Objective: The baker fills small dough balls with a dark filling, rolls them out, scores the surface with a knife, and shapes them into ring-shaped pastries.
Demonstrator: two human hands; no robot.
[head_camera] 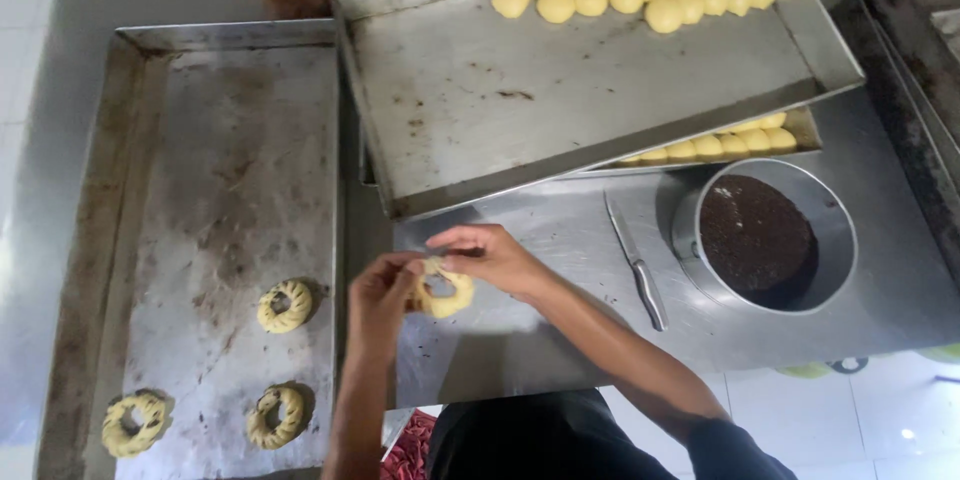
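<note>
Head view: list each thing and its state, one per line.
Dough ring: held in both hands, above the table.
Left hand: grip shut on the ring.
Right hand: grip pinching the ring.
Left tray: holds three finished rings.
Upper tray: tilted, dough balls at its far end.
Knife: lying flat.
Round tin: holds dark filling.

Left of my left grip (385, 290) three dough rings (285, 305) lie on a tray (230, 140); right of my right grip (490, 255), knife (636, 258) then bowl (765, 235) on the tabletop (560, 340)
</note>
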